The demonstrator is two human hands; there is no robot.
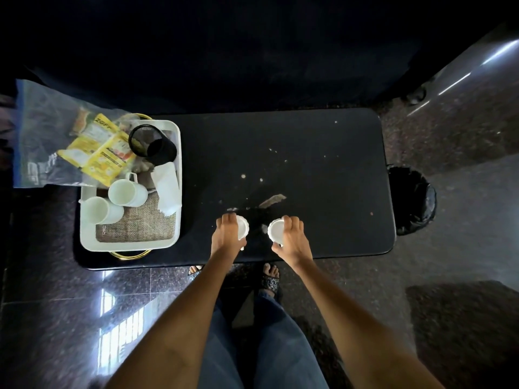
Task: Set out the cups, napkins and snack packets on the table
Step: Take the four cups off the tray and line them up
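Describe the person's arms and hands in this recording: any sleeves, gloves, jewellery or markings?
Both forearms are bare as far as the frame shows, with no sleeves in view. The left hand and right hand wear no gloves. No watch, bracelet or ring is visible, though the fingers are too small to rule out a thin ring. No markings show.

one wide-angle view only, worn on the person's head, looking steeply down and forward. the black table (280, 164) fills the middle, bowed by the lens; forearms, jeans and sandalled feet show beneath, polished floor (84, 318) at the edges.
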